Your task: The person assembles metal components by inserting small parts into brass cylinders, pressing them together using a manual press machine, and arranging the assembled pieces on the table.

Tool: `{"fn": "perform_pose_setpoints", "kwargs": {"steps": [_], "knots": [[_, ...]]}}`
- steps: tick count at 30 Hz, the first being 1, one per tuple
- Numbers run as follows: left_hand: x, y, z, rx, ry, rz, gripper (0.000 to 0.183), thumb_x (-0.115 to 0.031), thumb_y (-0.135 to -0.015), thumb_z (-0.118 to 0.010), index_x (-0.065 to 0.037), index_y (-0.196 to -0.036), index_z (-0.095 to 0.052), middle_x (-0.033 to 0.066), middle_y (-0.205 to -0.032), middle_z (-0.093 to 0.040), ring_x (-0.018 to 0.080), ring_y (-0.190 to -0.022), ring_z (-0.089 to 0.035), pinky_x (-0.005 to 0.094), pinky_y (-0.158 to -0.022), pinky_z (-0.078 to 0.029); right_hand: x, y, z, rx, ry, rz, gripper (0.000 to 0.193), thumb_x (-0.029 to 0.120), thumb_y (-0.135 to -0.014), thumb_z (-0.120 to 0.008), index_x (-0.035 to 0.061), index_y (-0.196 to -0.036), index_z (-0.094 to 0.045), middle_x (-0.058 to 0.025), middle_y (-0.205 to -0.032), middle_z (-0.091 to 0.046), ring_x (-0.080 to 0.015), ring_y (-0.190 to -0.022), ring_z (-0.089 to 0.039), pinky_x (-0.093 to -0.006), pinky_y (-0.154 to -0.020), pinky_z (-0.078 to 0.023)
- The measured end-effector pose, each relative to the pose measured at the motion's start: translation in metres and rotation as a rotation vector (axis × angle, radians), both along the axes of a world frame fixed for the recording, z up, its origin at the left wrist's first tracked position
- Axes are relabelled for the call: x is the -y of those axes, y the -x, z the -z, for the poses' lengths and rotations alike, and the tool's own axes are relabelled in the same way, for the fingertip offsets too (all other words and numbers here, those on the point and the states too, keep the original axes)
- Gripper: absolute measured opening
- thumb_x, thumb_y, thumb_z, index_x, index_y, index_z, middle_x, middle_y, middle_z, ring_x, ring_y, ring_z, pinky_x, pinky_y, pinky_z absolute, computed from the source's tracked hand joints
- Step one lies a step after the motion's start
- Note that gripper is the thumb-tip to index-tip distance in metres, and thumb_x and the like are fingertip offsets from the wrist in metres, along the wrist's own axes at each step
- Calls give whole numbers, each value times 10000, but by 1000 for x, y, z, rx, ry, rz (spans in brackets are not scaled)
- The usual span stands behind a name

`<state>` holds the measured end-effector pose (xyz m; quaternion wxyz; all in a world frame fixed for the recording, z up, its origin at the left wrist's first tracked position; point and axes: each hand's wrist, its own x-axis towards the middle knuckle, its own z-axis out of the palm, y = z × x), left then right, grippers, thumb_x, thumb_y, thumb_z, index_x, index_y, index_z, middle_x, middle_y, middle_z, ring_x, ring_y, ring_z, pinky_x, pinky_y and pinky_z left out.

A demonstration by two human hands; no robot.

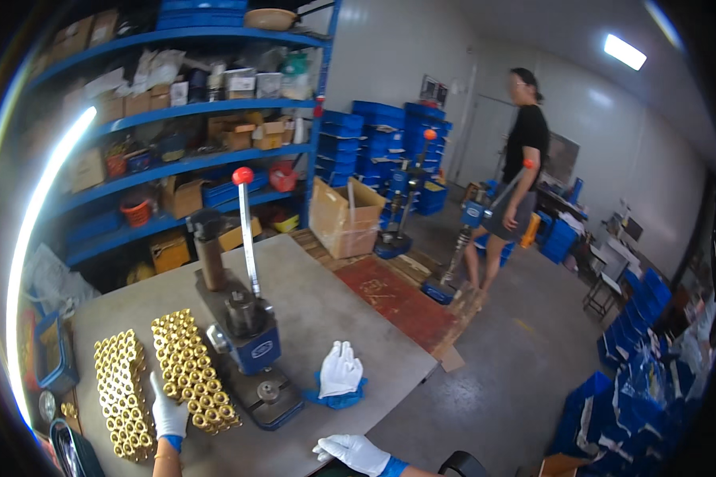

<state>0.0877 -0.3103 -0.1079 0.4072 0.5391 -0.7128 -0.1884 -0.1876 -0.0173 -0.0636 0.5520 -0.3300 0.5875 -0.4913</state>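
My left hand [169, 415], in a white glove with a blue cuff, rests between two blocks of brass fittings. A finger stretches out along the edge of the right block [189, 366]; the left block [122, 397] lies on its other side. Nothing shows in that hand. At the table's front edge is my right hand [360, 455], gloved alike, its fingers extended leftward and holding nothing visible. Between and beyond my hands stands a blue arbor press [256, 350] with a red-knobbed lever. A spare white glove [340, 370] lies on a blue glove or cloth [346, 397] right of the press.
The grey table [334, 306] carries all this. Blue shelving [207, 107] with boxes rises behind, near a cardboard box [344, 219]. More presses [396, 238] stand on a low pallet. A person [525, 151] stands beyond it. Blue bins [585, 405] are stacked at right.
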Motion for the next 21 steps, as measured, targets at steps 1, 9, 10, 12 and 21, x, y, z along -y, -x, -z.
{"fn": "perform_pose_setpoints", "kwargs": {"steps": [1,9,10,12,21], "knots": [[1,-1,3,-22,13,-26,1014,-133,-702,-777,-110,-1514,-170,186,-889,-696,338,-782,-686,407,-709,-527,-6,3,-6,-1,5,30,303,269,-991,-557,1,-1084,-662,-33,-986,-686,-105,-859,-633,-248,-814,-495],[-53,61,-81,-233,15,330,843,-67,-667,-791,-1,-1399,-376,112,-931,-664,181,-849,-645,323,-815,-531,-12,35,-14,56,35,204,342,269,-993,-548,-40,-1084,-662,-70,-997,-694,-132,-878,-654,-255,-826,-501],[-70,85,-104,-241,-150,421,871,-92,-647,-822,32,-1388,-382,137,-1016,-656,200,-917,-641,319,-862,-515,-7,37,-17,38,62,192,338,265,-995,-545,-40,-1083,-662,-69,-996,-694,-131,-882,-654,-255,-828,-501],[-73,114,-91,-147,-43,496,875,-128,-649,-821,33,-1389,-383,182,-1214,-599,226,-1083,-610,329,-931,-483,-2,34,-24,23,96,151,334,261,-997,-542,-39,-1082,-662,-69,-995,-694,-131,-885,-654,-255,-829,-501],[-90,155,-125,-4,-103,565,439,-192,-753,-700,-52,-1142,-551,219,-932,-672,402,-893,-640,445,-769,-526,-20,40,-19,58,34,211,302,226,-994,-550,-43,-1069,-663,-73,-1009,-697,-128,-891,-656,-244,-830,-501]]}}
